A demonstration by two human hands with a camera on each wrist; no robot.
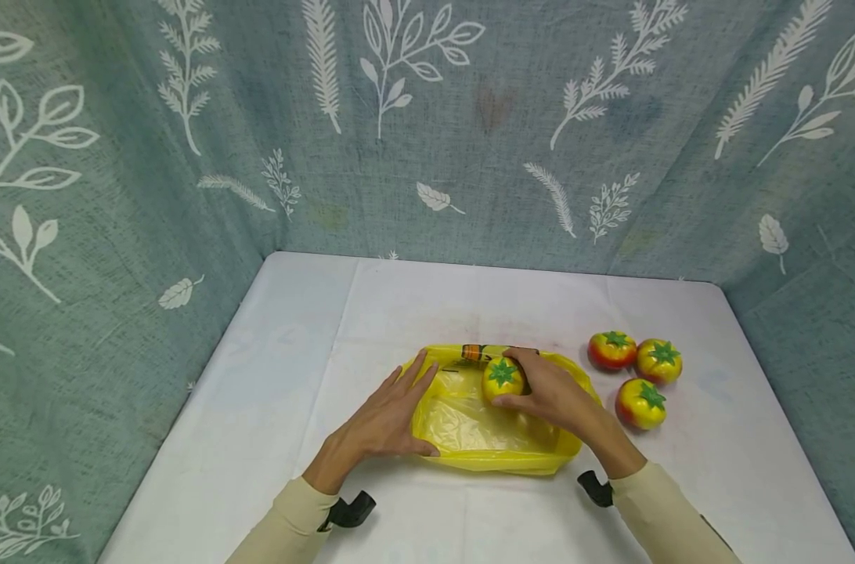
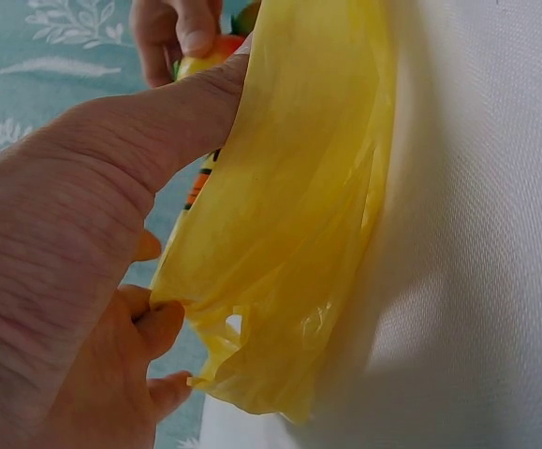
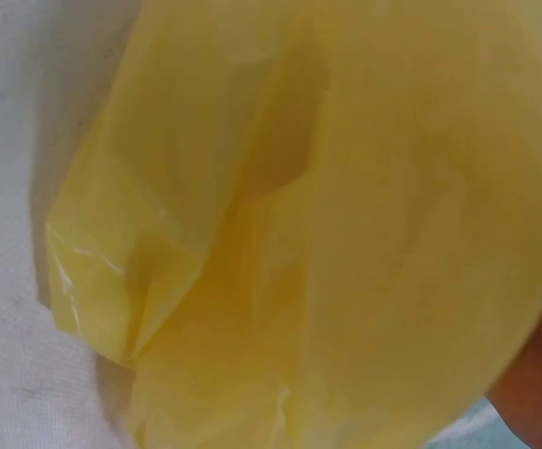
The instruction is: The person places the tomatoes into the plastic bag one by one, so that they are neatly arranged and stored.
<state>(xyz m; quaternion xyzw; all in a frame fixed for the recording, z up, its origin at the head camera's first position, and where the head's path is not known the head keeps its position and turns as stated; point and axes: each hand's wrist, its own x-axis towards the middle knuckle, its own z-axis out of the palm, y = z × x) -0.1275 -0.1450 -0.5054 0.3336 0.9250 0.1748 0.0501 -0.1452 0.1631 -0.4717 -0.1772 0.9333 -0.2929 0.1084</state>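
The right hand (image 1: 550, 392) has a fruit (image 1: 501, 388) in its grasp, thumb at the near side and fingers along the far side, in the mouth of the yellow bag (image 1: 491, 464), to the right of the left hand (image 1: 388, 419). The left hand is not clenched — its fingers spread over the bag's left side, thumb by the near rim. A loose fruit (image 1: 639, 406) sits just right of the right hand, with two others (image 1: 613, 352) a little beyond it.

The held fruit is glossy and looks hard, so probably light, stiff and a bit slippery; a grip round its widest part should suit it best. The bag is thin film, limp and likely almost weightless — apt to crumple or tear under a hard tug, so better steadied by the rim beside the left hand
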